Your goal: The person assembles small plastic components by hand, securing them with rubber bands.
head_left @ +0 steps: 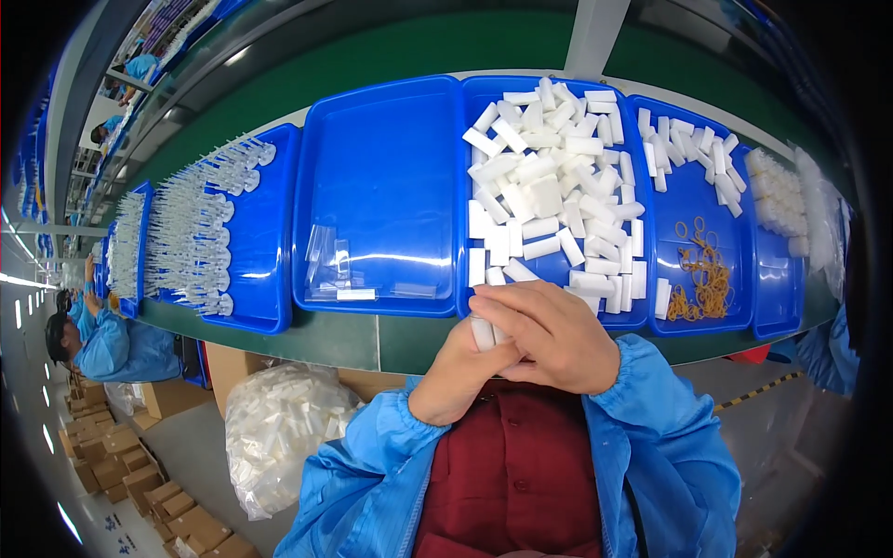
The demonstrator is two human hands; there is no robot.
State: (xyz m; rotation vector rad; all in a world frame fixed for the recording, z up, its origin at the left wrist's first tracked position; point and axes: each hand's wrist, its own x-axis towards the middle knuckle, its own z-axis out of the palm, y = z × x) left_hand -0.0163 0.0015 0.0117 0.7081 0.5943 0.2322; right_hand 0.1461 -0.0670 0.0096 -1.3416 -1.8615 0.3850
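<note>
My left hand (458, 374) and my right hand (555, 339) are closed together in front of my chest, at the near edge of the bench. Between them are small white rectangular blocks (483, 333), with only the ends showing; my fingers hide the rest. The right hand lies over the left, its fingers wrapped across the blocks. Just beyond my hands is a blue tray (549, 86) heaped with many loose white blocks (546, 197) of the same kind.
To the left, a blue tray (381, 186) holds clear plastic pieces (326, 256); another (265, 219) holds rows of clear nozzle-like parts (191, 246). At right lie rubber bands (707, 279) and more white blocks (693, 144). A bag of white pieces (284, 432) stands below the bench. A co-worker (130, 344) sits far left.
</note>
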